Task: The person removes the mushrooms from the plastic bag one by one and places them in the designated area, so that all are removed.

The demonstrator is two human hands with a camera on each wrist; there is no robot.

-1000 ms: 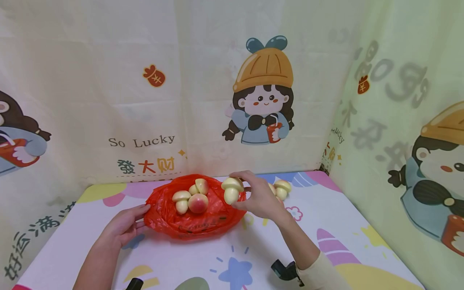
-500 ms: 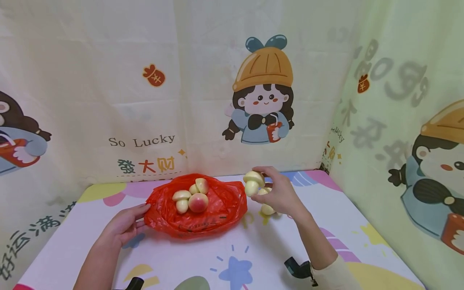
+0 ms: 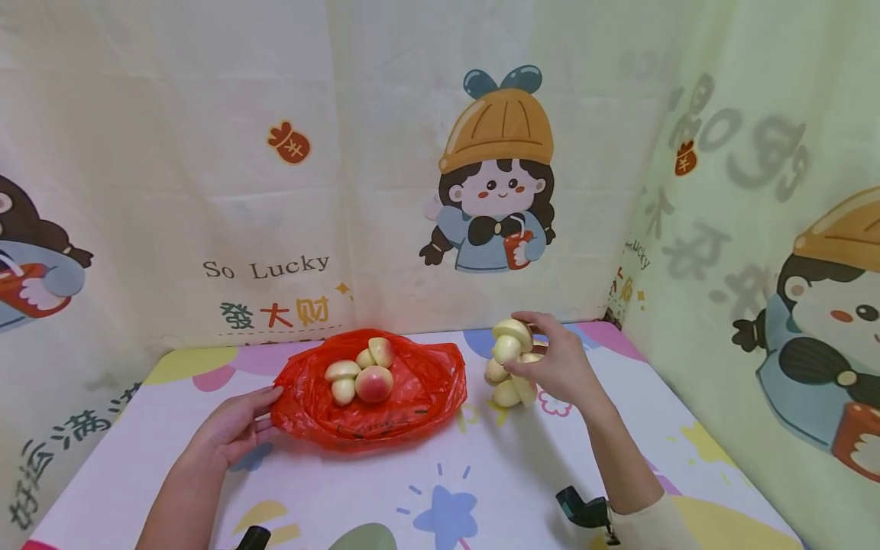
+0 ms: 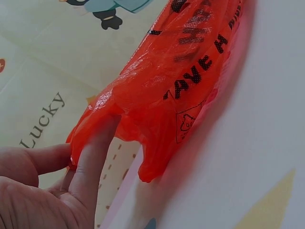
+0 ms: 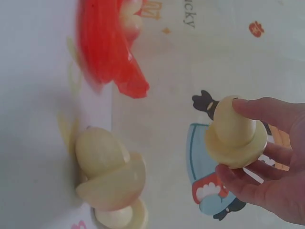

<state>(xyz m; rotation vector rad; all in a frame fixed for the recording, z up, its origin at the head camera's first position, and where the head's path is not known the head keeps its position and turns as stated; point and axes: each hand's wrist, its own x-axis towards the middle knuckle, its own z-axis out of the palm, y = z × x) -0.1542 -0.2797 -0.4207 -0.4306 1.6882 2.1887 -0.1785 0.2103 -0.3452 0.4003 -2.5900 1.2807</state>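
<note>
Red bag (image 3: 429, 386) between both hands (image 3: 230, 431) (image 3: 560, 367)

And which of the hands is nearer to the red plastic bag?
Left. The left hand holds the red plastic bag by its left edge; the right hand is right of it, apart, holding a pale mushroom.

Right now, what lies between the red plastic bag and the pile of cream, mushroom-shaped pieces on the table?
Head view: only a bare strip of printed tabletop separates the red bag from the cream pile.
</note>
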